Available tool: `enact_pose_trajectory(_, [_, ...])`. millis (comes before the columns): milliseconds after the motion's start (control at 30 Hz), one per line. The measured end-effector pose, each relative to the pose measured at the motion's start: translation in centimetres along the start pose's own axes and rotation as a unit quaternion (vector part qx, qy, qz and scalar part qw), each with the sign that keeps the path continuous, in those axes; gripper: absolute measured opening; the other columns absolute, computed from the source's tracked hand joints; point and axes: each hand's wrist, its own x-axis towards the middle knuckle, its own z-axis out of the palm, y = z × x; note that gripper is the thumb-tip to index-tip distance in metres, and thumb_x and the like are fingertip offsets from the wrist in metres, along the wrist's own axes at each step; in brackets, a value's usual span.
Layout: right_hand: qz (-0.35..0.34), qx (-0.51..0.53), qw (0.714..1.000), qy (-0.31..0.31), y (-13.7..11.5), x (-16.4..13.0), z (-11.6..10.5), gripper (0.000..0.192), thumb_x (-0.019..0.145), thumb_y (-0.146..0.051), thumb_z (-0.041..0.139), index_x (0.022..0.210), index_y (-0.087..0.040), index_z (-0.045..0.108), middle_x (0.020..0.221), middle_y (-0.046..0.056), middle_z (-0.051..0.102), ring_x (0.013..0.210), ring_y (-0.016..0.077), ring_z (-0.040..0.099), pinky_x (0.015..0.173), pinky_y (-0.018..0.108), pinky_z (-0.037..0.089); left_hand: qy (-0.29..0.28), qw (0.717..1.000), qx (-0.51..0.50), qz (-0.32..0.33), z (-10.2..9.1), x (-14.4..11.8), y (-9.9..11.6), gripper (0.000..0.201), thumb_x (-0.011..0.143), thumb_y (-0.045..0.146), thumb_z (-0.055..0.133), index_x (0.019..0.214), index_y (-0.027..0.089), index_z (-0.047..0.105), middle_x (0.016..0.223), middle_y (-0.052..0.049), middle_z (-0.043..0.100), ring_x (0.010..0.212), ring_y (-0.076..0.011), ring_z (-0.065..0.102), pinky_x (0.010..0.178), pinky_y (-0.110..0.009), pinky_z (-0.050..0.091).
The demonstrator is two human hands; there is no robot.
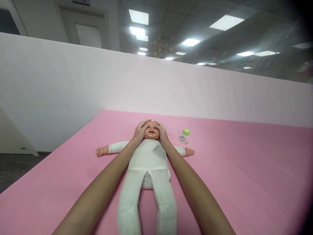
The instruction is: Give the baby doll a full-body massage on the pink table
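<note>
A baby doll [149, 156] with a white cloth body lies on its back, arms spread and legs toward me. Its plastic head [152, 132] is between my two hands. My left hand [141, 131] rests along the left side of the head, fingers stretched over the temple and forehead. On the right side my right hand [162, 131] lies the same way, fingertips near the brow. Both hands touch the head with extended fingers and do not close around it. The doll's mouth and nose show between them, while the sides of the head are covered.
A small clear bottle [183, 137] with a green cap stands right of the doll's head. Everything lies on a pink padded surface [232, 169]. Behind it rises a white partition [171, 88]. A door [84, 27] and ceiling lights show beyond.
</note>
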Motion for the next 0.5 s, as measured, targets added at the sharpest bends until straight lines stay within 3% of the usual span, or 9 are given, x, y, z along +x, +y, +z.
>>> enact_pose_trajectory(500, [-0.001, -0.007, 1.0, 0.002, 0.0, 0.03, 0.02, 0.04, 0.081, -0.045, 0.069, 0.117, -0.026, 0.071, 0.119, 0.002, 0.073, 0.117, 0.0244, 0.064, 0.104, 0.04, 0.051, 0.001, 1.0, 0.008, 0.005, -0.06, 0.03, -0.18, 0.037, 0.084, 0.033, 0.06, 0.116, 0.02, 0.074, 0.134, -0.01, 0.068, 0.131, -0.0275, 0.057, 0.114, -0.041, 0.041])
